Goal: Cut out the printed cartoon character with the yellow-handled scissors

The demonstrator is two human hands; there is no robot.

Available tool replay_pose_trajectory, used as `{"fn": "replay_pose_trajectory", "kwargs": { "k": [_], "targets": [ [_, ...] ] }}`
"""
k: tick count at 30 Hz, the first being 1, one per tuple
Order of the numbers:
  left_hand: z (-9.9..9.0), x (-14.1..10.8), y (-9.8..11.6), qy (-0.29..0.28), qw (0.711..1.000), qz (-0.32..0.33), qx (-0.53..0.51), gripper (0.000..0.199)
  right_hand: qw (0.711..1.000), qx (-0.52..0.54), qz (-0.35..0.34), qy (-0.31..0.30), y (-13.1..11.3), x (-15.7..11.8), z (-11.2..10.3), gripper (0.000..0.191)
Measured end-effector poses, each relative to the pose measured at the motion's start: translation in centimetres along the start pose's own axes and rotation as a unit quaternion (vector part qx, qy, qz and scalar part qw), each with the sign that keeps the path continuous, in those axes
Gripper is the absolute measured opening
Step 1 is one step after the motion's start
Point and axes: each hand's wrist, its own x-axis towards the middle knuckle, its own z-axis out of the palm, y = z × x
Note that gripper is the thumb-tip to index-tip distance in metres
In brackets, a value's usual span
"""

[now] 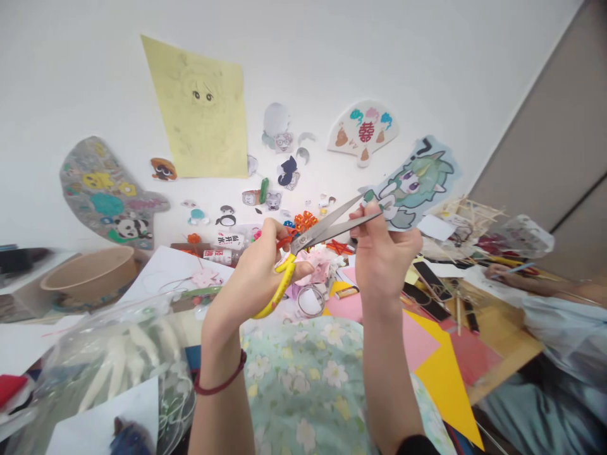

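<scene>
My left hand [249, 272] is wrapped round the handles of yellow-handled scissors [322, 230], and a dark red band circles that wrist. The scissors' blades are spread apart and point right. Between and beside the blade tips is the left edge of a paper cutout [417, 183] of a green-haired unicorn figure with a pale blue border. My right hand [384, 253] pinches that cutout near its lower left edge, thumb towards me. The fingers behind the paper are partly hidden.
On the white wall hang a yellow drawing [203, 120], a fan-shaped cutout [364, 129] and small stickers. The table carries pink crumpled paper [317, 265], a tape roll [310, 300], phones [432, 280] and a bowl [90, 272]. At right, another person's hand [502, 272] holds a thin stick.
</scene>
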Motion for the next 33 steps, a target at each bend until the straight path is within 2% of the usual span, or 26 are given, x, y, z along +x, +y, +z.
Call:
{"fn": "replay_pose_trajectory", "kwargs": {
  "k": [9, 12, 15, 21, 26, 33],
  "targets": [
    [0.1, 0.0, -0.9, 0.000, 1.000, 0.012, -0.023, 0.036, 0.995, -0.051, 0.014, -0.082, 0.4, 0.0, -0.8, 0.012],
    [0.3, 0.2, -0.9, 0.000, 0.999, 0.011, -0.048, 0.037, 0.987, -0.069, 0.044, -0.138, 0.5, 0.0, -1.1, 0.015],
    [0.7, 0.4, -1.0, 0.008, 0.997, 0.013, -0.070, 0.039, 0.980, -0.069, 0.088, -0.167, 0.5, -0.2, -1.0, 0.015],
    [1.5, 1.0, -1.6, 0.034, 0.989, 0.048, -0.132, 0.037, 0.979, -0.092, 0.098, -0.152, 0.4, -0.5, -0.8, 0.015],
    [1.4, 1.0, -1.7, 0.050, 0.988, 0.050, -0.134, 0.042, 0.978, -0.127, 0.063, -0.153, 0.4, -0.3, -1.2, 0.014],
    [1.3, 0.9, -1.1, 0.048, 0.990, 0.038, -0.127, 0.047, 0.975, -0.142, 0.054, -0.160, 0.5, -0.3, -1.3, 0.014]
  ]
}}
